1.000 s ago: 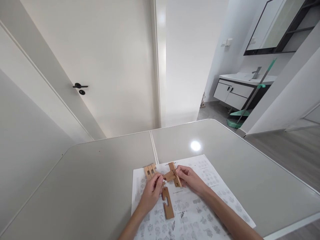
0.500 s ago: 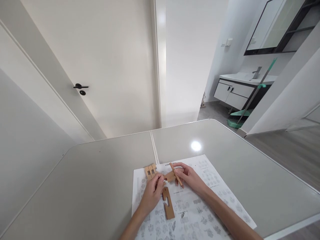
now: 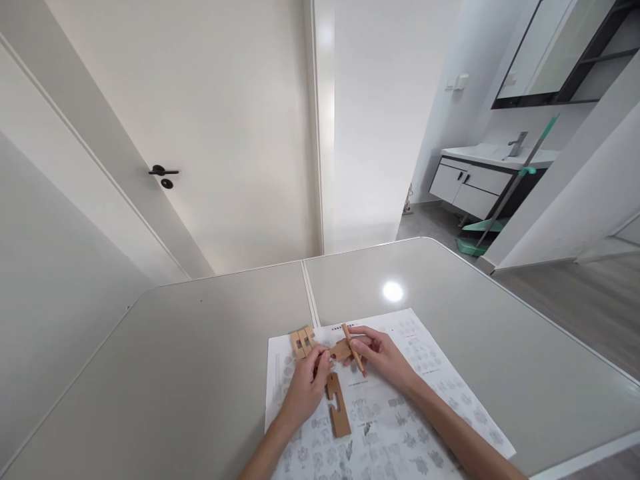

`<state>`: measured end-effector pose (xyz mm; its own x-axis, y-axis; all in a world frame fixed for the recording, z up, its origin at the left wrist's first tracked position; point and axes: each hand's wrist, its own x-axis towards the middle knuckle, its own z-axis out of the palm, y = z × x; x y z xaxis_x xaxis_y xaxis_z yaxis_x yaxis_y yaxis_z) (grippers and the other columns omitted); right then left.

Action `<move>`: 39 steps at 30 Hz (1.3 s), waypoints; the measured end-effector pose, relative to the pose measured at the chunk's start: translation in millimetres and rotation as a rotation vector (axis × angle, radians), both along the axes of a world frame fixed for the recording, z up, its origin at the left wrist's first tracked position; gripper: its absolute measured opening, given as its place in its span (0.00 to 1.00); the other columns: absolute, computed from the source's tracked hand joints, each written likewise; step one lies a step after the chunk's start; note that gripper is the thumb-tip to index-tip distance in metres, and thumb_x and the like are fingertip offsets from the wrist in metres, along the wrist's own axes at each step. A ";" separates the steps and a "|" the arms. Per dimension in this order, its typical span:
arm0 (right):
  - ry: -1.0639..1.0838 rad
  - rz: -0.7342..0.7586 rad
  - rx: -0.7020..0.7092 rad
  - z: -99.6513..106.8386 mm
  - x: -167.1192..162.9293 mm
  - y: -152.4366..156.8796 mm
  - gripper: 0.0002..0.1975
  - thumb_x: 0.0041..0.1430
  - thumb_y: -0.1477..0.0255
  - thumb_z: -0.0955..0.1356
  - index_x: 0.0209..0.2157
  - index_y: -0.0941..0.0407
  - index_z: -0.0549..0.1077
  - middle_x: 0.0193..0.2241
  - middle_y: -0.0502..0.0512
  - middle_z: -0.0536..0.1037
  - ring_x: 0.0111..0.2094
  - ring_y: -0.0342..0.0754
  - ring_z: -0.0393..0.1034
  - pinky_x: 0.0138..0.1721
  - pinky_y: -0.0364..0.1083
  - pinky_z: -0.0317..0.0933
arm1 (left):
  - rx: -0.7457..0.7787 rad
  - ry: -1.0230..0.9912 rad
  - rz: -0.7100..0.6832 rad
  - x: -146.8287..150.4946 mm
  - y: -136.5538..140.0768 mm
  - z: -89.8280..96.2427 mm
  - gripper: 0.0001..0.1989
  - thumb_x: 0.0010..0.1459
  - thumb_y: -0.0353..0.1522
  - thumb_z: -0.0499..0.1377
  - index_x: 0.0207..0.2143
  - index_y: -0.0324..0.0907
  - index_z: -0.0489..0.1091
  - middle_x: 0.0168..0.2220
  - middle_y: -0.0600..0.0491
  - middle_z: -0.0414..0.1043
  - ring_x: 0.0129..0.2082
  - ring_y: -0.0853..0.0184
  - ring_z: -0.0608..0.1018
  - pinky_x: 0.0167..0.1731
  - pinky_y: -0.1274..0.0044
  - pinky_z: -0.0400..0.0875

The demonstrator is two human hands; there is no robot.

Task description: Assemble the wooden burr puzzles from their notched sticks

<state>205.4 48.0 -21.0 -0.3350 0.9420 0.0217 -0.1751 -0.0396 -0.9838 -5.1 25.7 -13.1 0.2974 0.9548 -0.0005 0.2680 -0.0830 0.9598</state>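
Note:
Over the printed sheet (image 3: 385, 413), my right hand (image 3: 383, 353) is closed on wooden puzzle pieces. One is a narrow wooden stick (image 3: 353, 350), tilted across a flat notched piece (image 3: 341, 351) that points toward my left hand. My left hand (image 3: 309, 381) has its fingers pinched at the left end of that flat piece; what exactly lies in the pinch is hidden. Just below the hands a notched wooden piece (image 3: 339, 410) lies flat on the sheet. Several more notched pieces (image 3: 303, 341) lie side by side beyond my left hand, partly covered by it.
The sheet lies on a grey table (image 3: 175, 373) with a pale rim and a seam (image 3: 310, 293). Past the table stands a white door (image 3: 240, 133) with a black handle (image 3: 163, 171). At the right are a washbasin cabinet (image 3: 470, 183) and a green dustpan (image 3: 473, 247).
The whole view has shifted very slightly. Both hands keep nearly the same pose, with the stick and flat piece barely moved.

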 end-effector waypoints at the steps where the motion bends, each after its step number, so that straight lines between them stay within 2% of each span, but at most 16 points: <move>1: 0.005 -0.011 0.012 -0.7 -0.3 -0.2 0.25 0.63 0.54 0.70 0.54 0.57 0.73 0.36 0.60 0.84 0.35 0.57 0.81 0.21 0.45 0.67 | 0.004 0.003 -0.005 0.2 -0.4 0.9 0.17 0.70 0.45 0.49 0.35 0.43 0.65 0.23 0.60 0.52 0.22 0.70 0.56 0.24 0.78 0.52; 5: -0.003 -0.011 0.028 -0.1 0.3 -0.9 0.26 0.63 0.55 0.70 0.55 0.57 0.74 0.37 0.61 0.84 0.35 0.56 0.80 0.22 0.45 0.68 | 0.029 0.020 -0.027 0.5 -1.5 5.4 0.17 0.71 0.45 0.48 0.36 0.43 0.66 0.24 0.60 0.54 0.22 0.69 0.58 0.25 0.78 0.54; 11: -0.079 -0.012 0.036 3.7 4.9 -1.6 0.27 0.64 0.54 0.70 0.56 0.57 0.75 0.26 0.54 0.81 0.28 0.52 0.77 0.25 0.46 0.68 | 0.044 0.036 -0.056 0.8 -2.3 12.7 0.17 0.72 0.44 0.47 0.37 0.43 0.68 0.25 0.58 0.58 0.24 0.69 0.60 0.27 0.77 0.56; 15: -0.121 -0.031 0.052 -0.2 5.0 -1.8 0.24 0.64 0.55 0.70 0.54 0.56 0.78 0.18 0.48 0.75 0.24 0.48 0.72 0.28 0.47 0.68 | 0.060 0.035 -0.061 1.2 -2.4 13.4 0.18 0.72 0.43 0.48 0.35 0.43 0.68 0.25 0.57 0.59 0.24 0.69 0.61 0.27 0.77 0.57; 23: -0.073 0.000 0.051 -4.0 0.1 -1.1 0.26 0.64 0.55 0.70 0.58 0.56 0.75 0.24 0.51 0.78 0.24 0.46 0.70 0.26 0.45 0.65 | 0.053 0.040 -0.051 0.9 -1.4 12.0 0.18 0.71 0.45 0.47 0.34 0.43 0.65 0.25 0.58 0.56 0.24 0.69 0.60 0.26 0.78 0.57; 29: -0.091 0.038 0.083 1.9 1.1 -4.4 0.26 0.64 0.55 0.70 0.58 0.55 0.75 0.21 0.48 0.73 0.24 0.46 0.67 0.27 0.46 0.65 | 0.065 0.024 -0.073 0.1 -1.9 12.8 0.19 0.71 0.45 0.47 0.37 0.43 0.69 0.26 0.56 0.60 0.26 0.67 0.64 0.30 0.77 0.61; 39: -0.083 0.099 0.053 -0.5 -12.1 -9.0 0.29 0.61 0.52 0.71 0.58 0.55 0.72 0.28 0.52 0.79 0.25 0.46 0.71 0.25 0.45 0.66 | 0.091 0.060 -0.083 3.1 -4.5 14.7 0.17 0.72 0.42 0.47 0.36 0.43 0.68 0.29 0.54 0.70 0.28 0.66 0.69 0.31 0.76 0.62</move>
<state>193.3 39.0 -21.5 -0.4288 0.9026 0.0387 -0.0905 -0.0003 -0.9959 -2.0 21.2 1.6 0.3770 0.9239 0.0652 0.3136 -0.1935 0.9296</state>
